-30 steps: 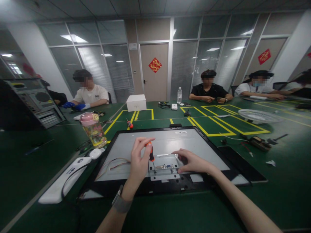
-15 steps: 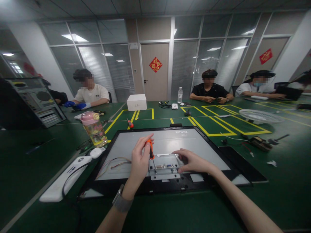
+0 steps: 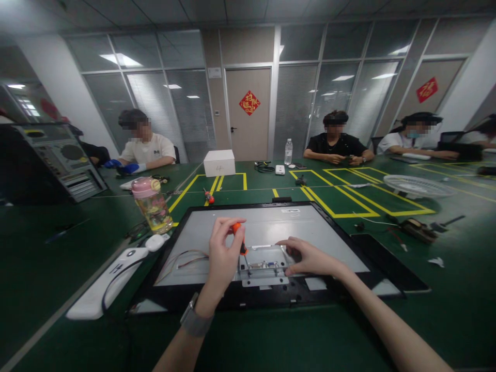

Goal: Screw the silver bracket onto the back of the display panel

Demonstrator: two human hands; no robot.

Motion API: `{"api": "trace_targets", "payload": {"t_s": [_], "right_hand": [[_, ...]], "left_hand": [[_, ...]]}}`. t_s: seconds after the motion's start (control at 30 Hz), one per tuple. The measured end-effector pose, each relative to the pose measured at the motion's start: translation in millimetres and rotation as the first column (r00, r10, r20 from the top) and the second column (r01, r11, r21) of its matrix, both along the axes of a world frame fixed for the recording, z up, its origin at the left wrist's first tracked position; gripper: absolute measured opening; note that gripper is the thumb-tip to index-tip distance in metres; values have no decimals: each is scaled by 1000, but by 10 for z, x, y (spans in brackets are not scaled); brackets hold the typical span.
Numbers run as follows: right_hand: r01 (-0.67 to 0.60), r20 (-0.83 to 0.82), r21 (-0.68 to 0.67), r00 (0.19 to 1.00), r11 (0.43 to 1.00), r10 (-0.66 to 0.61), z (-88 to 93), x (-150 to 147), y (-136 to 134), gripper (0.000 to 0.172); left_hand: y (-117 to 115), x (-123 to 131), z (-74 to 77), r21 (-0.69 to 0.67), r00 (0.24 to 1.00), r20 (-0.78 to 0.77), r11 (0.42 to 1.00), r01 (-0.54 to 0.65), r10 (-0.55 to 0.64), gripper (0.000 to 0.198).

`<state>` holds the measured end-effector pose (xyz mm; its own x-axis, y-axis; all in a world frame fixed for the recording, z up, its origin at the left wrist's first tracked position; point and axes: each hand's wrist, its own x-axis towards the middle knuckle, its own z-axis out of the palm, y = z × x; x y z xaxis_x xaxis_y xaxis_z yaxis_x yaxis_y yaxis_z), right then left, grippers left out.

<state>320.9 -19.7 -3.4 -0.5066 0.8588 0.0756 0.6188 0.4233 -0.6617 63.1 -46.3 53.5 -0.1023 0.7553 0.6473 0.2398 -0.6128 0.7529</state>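
Note:
A monitor panel (image 3: 263,227) lies with its grey metal back up and a black frame round it. My left hand (image 3: 225,245) is closed round an orange and black screwdriver (image 3: 243,247). The screwdriver's shaft slants down to the left part of a metal bracket (image 3: 267,282) with connector ports. My right hand (image 3: 310,257) grips the right side of that bracket between thumb and fingers. Thin wires (image 3: 189,262) run across the panel to the left of my left hand.
A white power strip (image 3: 104,289) with a black cable and a pink-lidded bottle (image 3: 153,209) stand at the left. To the right lie a dark flat panel (image 3: 387,263) and a tape-like tool (image 3: 416,230). A white box (image 3: 219,164) and co-workers are across the table.
The fingers of my left hand have curled in more round the screwdriver's handle, and the handle's orange end now faces me. My right hand stays on the bracket.

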Motion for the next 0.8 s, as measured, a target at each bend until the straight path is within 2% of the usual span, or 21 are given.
{"api": "trace_targets", "payload": {"t_s": [0.17,0.33,0.47,0.67,0.8], "right_hand": [[1,-6,-7,1000,1000,-1,9,-6,-7,69],[9,1,-27,1000,1000,-9,56,-29,-30,68],[9,-6,-28,1000,1000,-9,51,-25,-25,68],[8,-1,-24,1000,1000,-8,61,-28,-26,67],[20,15,-35,1000,999,-19,97,-45,-43,67]], "left_hand": [[5,4,-15,-25,994,29,994,102,-102,27],[8,16,-28,17,999,1,999,44,-44,18],[4,19,-14,-10,994,4,994,105,-105,22],[25,16,-33,60,1000,1,998,-8,8,7],[12,10,-27,-25,995,9,995,100,-100,23]]}}
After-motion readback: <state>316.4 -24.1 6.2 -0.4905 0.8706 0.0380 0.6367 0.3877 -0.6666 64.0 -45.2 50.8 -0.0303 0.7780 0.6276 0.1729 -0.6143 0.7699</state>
